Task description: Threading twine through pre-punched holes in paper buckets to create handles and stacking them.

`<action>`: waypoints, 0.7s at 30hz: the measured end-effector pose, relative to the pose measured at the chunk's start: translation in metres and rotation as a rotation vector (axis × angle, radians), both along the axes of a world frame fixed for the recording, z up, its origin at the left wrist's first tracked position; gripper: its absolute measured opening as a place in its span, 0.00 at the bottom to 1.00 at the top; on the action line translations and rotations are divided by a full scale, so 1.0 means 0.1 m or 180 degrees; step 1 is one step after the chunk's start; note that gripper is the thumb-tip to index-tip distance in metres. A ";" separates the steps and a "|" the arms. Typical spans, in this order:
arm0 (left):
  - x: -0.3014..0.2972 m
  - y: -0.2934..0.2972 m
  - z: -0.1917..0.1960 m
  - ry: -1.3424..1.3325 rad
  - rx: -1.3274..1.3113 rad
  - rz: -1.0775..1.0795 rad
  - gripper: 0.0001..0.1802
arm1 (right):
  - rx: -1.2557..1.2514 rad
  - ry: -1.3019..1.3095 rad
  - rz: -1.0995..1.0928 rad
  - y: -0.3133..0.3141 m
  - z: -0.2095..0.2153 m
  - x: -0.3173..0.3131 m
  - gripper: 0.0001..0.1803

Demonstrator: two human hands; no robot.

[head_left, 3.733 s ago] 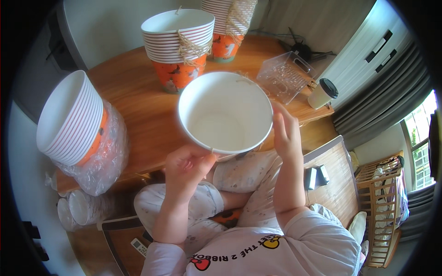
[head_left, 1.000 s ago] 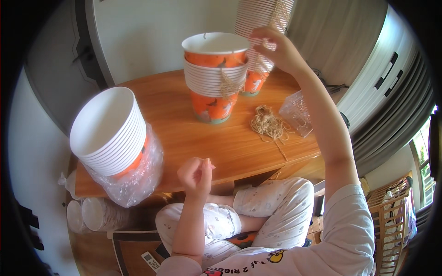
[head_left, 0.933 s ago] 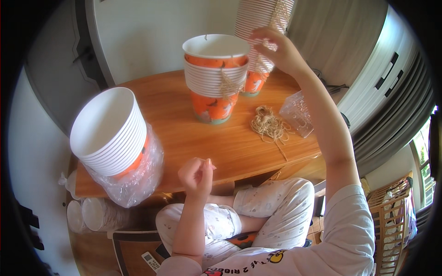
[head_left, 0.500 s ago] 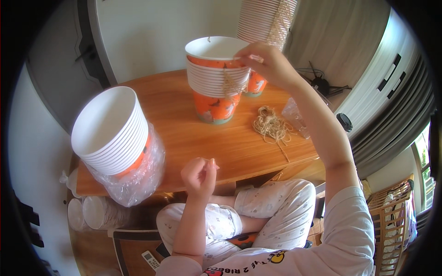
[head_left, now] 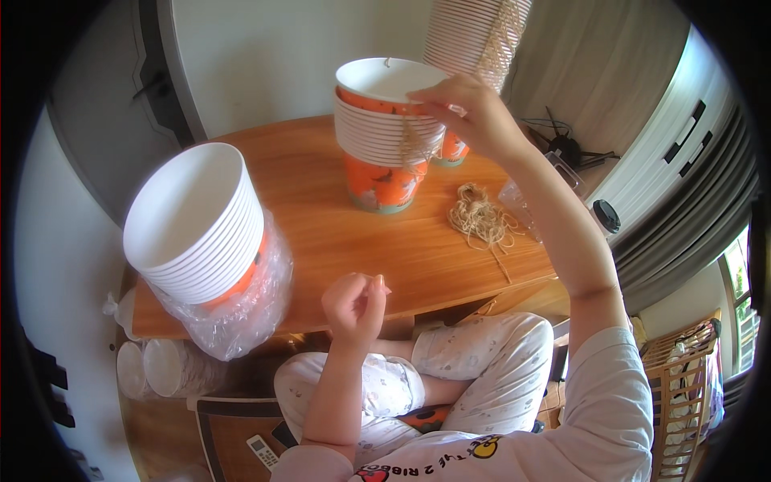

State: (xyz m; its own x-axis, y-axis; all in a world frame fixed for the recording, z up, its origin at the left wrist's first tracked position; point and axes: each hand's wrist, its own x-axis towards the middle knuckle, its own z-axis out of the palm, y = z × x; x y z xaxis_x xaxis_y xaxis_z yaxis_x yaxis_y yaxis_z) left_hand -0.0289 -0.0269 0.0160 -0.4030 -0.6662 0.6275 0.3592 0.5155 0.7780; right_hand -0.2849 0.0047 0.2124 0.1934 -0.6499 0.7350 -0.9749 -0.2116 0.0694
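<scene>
The right hand (head_left: 474, 116) is up at the top of the stack of paper buckets (head_left: 385, 132) that stands toward the far edge of the wooden table (head_left: 337, 233). The fingers are bent and pinched together right at the rim of the top bucket. It looks like they have hold of the twine handle (head_left: 414, 145) that dangles down the side of the stack, though the exact grip is hard to make out from this angle.

The left hand (head_left: 353, 304) hangs over the near edge of the table, loosely curled, with thumb and fingertips close together. Can't tell whether there's anything between them; if there is, it's too small to see.

A loose bundle of twine (head_left: 480, 218) lies on the table near the right edge, just beside the stack and apart from both hands. Behind the right hand there's a much taller stack of buckets (head_left: 478, 40) at the far right corner. At the near left corner a third stack of buckets (head_left: 197, 221) leans over in a clear plastic bag (head_left: 241, 305), open tops tilted toward the camera. A crumpled clear bag (head_left: 526, 201) sits at the right edge, past the twine. Below the left end of the table some more white cups (head_left: 157, 368) lie on their sides.
</scene>
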 end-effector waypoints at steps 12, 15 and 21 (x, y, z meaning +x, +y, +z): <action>-0.02 -0.01 0.00 0.0003 -0.0140 -0.0023 0.14 | 0.0252 -0.0236 0.0044 0.01 -0.07 0.04 0.17; -0.01 0.00 0.02 -0.0054 -0.0112 -0.0018 0.13 | 0.0338 -0.0269 0.0122 0.00 -0.07 0.05 0.17; -0.01 0.00 0.00 -0.0038 -0.0098 -0.0040 0.13 | 0.0302 -0.0341 0.0039 0.01 -0.08 0.00 0.17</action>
State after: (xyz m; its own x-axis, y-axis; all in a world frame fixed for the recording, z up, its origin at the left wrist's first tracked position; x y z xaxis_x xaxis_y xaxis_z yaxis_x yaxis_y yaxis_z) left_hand -0.0302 -0.0268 0.0157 -0.4188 -0.6416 0.6426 0.3564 0.5348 0.7662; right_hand -0.2850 0.0059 0.2047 0.1256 -0.7154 0.6873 -0.9729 -0.2243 -0.0556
